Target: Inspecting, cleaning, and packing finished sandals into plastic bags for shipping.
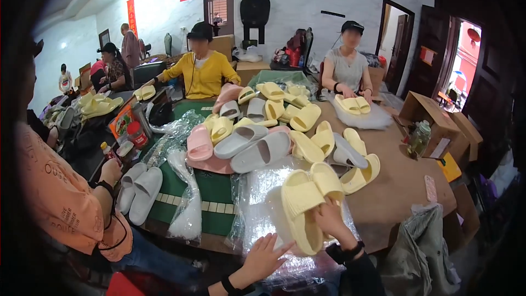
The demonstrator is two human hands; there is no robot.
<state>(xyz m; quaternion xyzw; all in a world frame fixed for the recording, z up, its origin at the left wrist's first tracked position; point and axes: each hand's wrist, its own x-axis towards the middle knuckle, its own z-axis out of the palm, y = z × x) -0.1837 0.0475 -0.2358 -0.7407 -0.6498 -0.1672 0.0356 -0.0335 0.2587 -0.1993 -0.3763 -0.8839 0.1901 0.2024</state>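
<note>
My right hand (331, 219) grips a pair of pale yellow slippers (300, 193) near the middle, its fingers partly hidden by them. The pair is held side by side, toes away from me, above shiny clear plastic bags (262, 194) at the table's near edge. Beside the heel end, my left hand (265, 259) is open, fingers spread, low over the near end of the plastic. Just beyond lies a heap of loose slippers, among them a grey slipper (260, 153), a pink slipper (199, 143) and several yellow slippers (305, 117).
A pair of grey slippers (143, 191) lies left, near a person in an orange shirt (71, 192). Across the table, a person in grey (346, 68) handles yellow slippers on plastic. A glass jar (419, 140), phone (430, 188) and cardboard box (433, 123) are at right.
</note>
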